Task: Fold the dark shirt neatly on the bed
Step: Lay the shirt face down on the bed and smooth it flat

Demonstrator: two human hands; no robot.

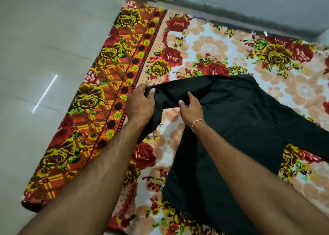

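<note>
Reaching forward from the bottom edge, both forearms stretch over the bed (204,44). The right hand (191,108) pinches a fold of the dark shirt (240,113), thumb on top. The left hand (139,103) grips the sleeve end, fingers curled. The shirt lies spread on the flowered blanket (110,85).

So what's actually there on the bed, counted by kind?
Dark shirt: 1
Floral blanket: 1
Hands, left and right, both holding the shirt: 2
Wrist thread: 1
Total: 5
</note>
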